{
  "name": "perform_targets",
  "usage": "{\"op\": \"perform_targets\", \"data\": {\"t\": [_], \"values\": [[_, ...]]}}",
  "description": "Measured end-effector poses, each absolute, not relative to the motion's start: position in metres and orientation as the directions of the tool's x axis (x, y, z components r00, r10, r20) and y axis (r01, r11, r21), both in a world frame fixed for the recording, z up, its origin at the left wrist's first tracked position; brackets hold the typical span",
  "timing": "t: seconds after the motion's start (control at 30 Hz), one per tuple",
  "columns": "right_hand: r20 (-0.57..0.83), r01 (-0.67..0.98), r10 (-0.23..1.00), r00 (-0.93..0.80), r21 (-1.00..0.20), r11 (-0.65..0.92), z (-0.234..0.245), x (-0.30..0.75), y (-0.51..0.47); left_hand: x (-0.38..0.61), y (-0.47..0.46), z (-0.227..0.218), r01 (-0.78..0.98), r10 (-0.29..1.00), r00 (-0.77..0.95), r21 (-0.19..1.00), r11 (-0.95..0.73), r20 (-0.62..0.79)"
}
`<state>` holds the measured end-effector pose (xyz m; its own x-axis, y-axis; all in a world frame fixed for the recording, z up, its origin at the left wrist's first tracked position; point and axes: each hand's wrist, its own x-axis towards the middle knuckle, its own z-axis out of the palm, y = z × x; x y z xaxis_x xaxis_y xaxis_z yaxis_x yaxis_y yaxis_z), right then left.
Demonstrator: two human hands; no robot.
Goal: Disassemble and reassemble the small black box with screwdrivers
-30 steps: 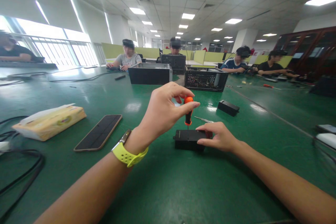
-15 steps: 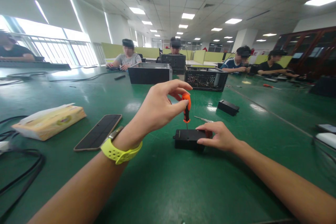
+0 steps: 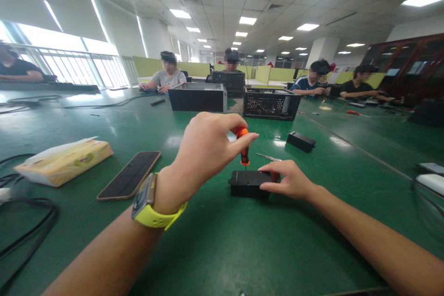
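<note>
My left hand (image 3: 217,145), with a yellow-strapped watch (image 3: 156,212) on its wrist, grips the top of an orange and black screwdriver (image 3: 245,155) between thumb and fingers. The screwdriver stands nearly upright, its shaft running down to the top of a black rectangular box (image 3: 248,185). Whether the tip sits in a screw is too small to tell. My right hand (image 3: 287,179) is closed around the right end of the box, thumb on the near side, holding it against the green table (image 3: 215,249). Thin metal tweezers (image 3: 268,157) lie just behind the box.
A second black box (image 3: 301,142) lies to the right behind my hands. On the left are a phone (image 3: 130,175), a tissue pack (image 3: 65,159) and black cables (image 3: 31,231). Farther back stand computer cases (image 3: 197,98), and several people sit around the table.
My left hand has rotated about the screwdriver handle and dropped slightly, its wrist turning so the watch face shows more. My right hand and the box have stayed in place.
</note>
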<state>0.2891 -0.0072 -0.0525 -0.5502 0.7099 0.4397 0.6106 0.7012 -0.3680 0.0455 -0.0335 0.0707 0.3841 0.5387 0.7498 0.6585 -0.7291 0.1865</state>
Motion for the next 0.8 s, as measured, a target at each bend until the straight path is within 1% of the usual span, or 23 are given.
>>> {"op": "perform_targets", "data": {"t": [0.1, 0.2, 0.37, 0.57, 0.8], "values": [[0.441, 0.610, 0.708, -0.552, -0.365, 0.703, -0.053, 0.289, -0.007, 0.044, -0.030, 0.068, 0.702, 0.506, 0.416, 0.087, -0.707, 0.756], [0.449, 0.606, 0.704, -0.551, -0.365, 0.707, -0.053, 0.290, -0.007, 0.044, -0.024, 0.063, 0.740, 0.505, 0.394, 0.061, -0.670, 0.768], [0.446, 0.603, 0.705, -0.551, -0.371, 0.706, -0.054, 0.290, -0.006, 0.046, -0.023, 0.062, 0.720, 0.552, 0.371, 0.145, -0.679, 0.747], [0.448, 0.602, 0.706, -0.548, -0.375, 0.705, -0.052, 0.290, -0.006, 0.046, -0.029, 0.070, 0.681, 0.575, 0.427, 0.170, -0.712, 0.698], [0.436, 0.602, 0.709, -0.554, -0.378, 0.703, -0.050, 0.288, -0.009, 0.034, -0.030, 0.079, 0.585, 0.627, 0.491, 0.304, -0.752, 0.605]]}}
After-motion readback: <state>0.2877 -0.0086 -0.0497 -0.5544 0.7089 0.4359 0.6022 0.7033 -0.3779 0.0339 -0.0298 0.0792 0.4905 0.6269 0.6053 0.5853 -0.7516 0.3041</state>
